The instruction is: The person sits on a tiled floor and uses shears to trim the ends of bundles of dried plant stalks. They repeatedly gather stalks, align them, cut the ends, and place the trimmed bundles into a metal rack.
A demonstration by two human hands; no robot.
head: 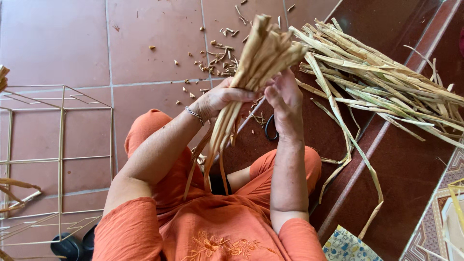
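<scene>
Bundle of dried leaf strips (256,63) runs seven to one o'clock; left hand (220,99) clenched round it; right hand (285,99), fingers half-curled, touching its three o'clock side

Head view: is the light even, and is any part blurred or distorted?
Head view: soft, even light with weak shadows and no glare on the floor tiles; the left hand, right hand and straw bundle look sharp; the wire frame bends slightly near the edge.

Maybe patterned blue-yellow pkg (345,246), btm edge.
</scene>
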